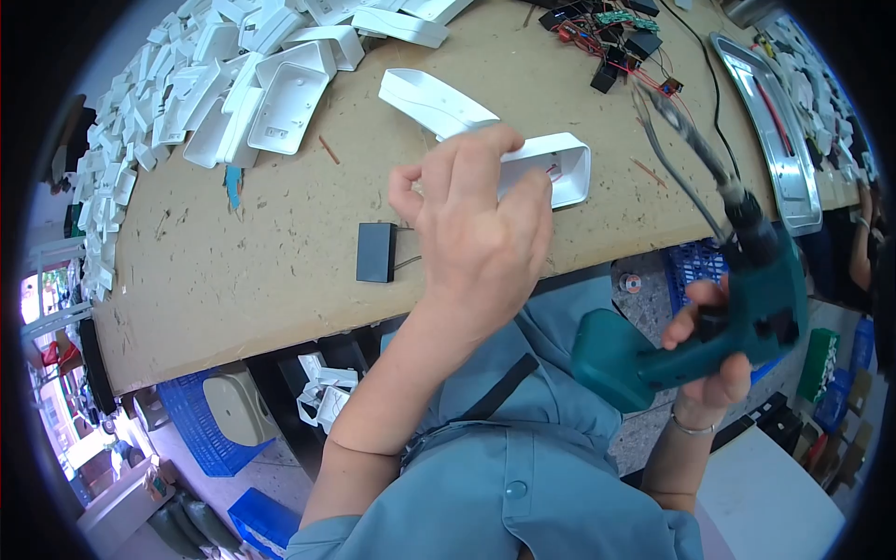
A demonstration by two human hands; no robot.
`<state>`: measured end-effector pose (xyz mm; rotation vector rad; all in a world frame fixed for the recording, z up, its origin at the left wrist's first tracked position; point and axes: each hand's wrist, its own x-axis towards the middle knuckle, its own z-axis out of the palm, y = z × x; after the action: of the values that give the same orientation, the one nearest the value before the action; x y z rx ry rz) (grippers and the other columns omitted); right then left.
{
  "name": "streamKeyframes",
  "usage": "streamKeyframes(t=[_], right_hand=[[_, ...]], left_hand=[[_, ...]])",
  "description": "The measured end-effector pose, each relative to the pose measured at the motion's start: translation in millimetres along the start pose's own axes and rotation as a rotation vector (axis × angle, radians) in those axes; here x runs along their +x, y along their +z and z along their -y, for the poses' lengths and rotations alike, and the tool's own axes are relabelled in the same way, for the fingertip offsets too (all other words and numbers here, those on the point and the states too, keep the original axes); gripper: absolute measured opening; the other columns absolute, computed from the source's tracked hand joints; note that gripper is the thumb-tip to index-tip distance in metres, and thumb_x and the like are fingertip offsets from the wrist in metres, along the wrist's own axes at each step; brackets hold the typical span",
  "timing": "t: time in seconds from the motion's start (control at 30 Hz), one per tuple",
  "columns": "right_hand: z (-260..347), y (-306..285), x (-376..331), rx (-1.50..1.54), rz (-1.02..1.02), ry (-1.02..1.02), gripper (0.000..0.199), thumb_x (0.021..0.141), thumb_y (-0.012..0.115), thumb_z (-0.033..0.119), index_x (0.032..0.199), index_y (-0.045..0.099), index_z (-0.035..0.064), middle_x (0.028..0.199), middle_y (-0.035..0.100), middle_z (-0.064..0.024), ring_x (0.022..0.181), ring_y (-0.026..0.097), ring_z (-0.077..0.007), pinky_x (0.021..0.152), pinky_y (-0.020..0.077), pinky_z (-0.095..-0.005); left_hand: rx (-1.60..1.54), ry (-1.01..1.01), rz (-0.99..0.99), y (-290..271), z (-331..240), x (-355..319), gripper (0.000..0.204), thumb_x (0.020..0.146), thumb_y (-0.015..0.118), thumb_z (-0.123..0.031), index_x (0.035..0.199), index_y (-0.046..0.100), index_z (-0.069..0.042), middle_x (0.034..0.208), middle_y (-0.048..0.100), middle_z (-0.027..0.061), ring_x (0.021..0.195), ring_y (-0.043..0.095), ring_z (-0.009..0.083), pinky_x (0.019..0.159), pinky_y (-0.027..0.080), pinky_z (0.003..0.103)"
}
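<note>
Tan workbench [233, 289] above speckled grey floor [644, 431]

A green power drill [770, 285] is slanting right of a white plastic housing [573, 170], which is showing its hollow inside

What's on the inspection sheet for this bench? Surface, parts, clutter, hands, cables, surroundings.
Surface: tan table, scuffed, with brown slivers.
Parts: white case, reddish wire inside; black box left of it, its thin lead running toward the left hand.
Clutter: heap of white cases, far left; tangle of black boxes and wires, far right; metal tray at right.
Hands: left over the white case, contact unclear; right hand grips green drill.
Cables: black cable beside the tray.
Surroundings: blue basket and beige stool, lower left.
</note>
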<state>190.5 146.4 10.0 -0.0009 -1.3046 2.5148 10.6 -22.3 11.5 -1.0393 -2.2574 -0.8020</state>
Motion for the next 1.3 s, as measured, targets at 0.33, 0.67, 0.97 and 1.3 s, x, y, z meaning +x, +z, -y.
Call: streamKeyframes(t=[0.33,0.67,0.97,1.3], right_hand=[[7,25,-39,-0.51,-0.383,0.15,0.077,0.064,0.079,0.04,0.114,0.047,-0.0094,0.102,0.059,-0.0209,0.072,0.061,-0.0197,0.059,0.049,-0.0273],[-3,24,-27,-0.58,-0.342,0.188,0.071,0.067,0.077,0.037,0.114,0.049,-0.0085,0.102,0.059,-0.0197,0.074,0.061,-0.019,0.06,0.0486,-0.027],[-5,22,-13,-0.638,-0.301,0.209,0.067,0.069,0.076,0.034,0.115,0.049,-0.0065,0.101,0.06,-0.0165,0.074,0.06,-0.017,0.063,0.0483,-0.0276],[-3,19,-5,-0.706,-0.255,0.241,0.061,0.073,0.072,0.021,0.121,0.046,-0.0038,0.104,0.058,-0.0143,0.075,0.056,-0.0148,0.067,0.0468,-0.0279]], left_hand=[[0.05,-0.038,0.057,14,0,7,0.007,0.071,0.065,-0.009,0.076,0.065,-0.005,0.093,0.057,0.003,0.084,0.054,0.0179,0.083,0.029,0.037],[0.117,-0.013,0.023,18,2,8,0.005,0.069,0.065,-0.009,0.073,0.064,-0.006,0.088,0.057,0.0007,0.08,0.055,0.0161,0.082,0.029,0.037],[0.133,-0.015,0.024,19,1,9,0.003,0.069,0.064,-0.008,0.071,0.064,-0.007,0.086,0.056,-0.0001,0.079,0.054,0.016,0.082,0.029,0.038],[0.134,-0.027,0.023,20,2,9,0.002,0.068,0.064,-0.007,0.07,0.064,-0.007,0.086,0.056,-0.0003,0.077,0.054,0.0159,0.081,0.03,0.039]])
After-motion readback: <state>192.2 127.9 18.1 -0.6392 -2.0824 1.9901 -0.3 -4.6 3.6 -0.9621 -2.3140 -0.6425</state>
